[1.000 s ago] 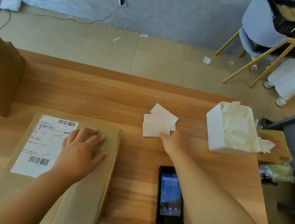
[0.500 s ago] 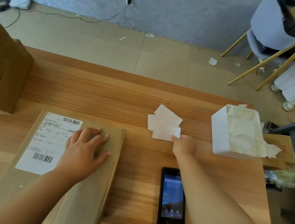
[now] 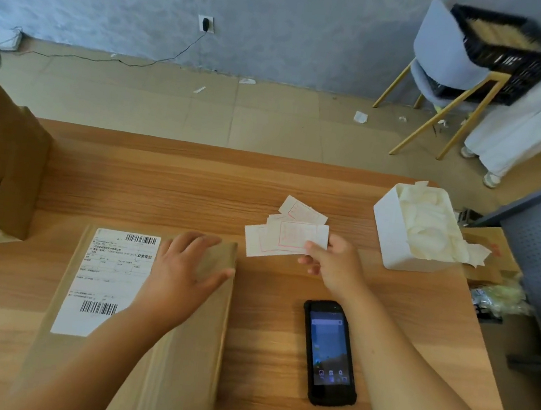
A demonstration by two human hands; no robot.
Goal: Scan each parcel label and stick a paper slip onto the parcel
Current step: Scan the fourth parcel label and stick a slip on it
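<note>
Right hand [image 3: 335,264] pinching paper slip [image 3: 287,241] over table [image 3: 162,184], left hand [image 3: 182,272] flat, fingers spread, on parcel [image 3: 181,364]

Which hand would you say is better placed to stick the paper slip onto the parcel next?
Right. The right hand pinches a paper slip beside the parcel, free to carry it over. The left hand lies flat on the parcel next to its label, likely steadying it.

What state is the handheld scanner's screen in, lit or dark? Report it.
Lit: the handheld scanner lies face up, its screen glowing blue with small icons.
</note>
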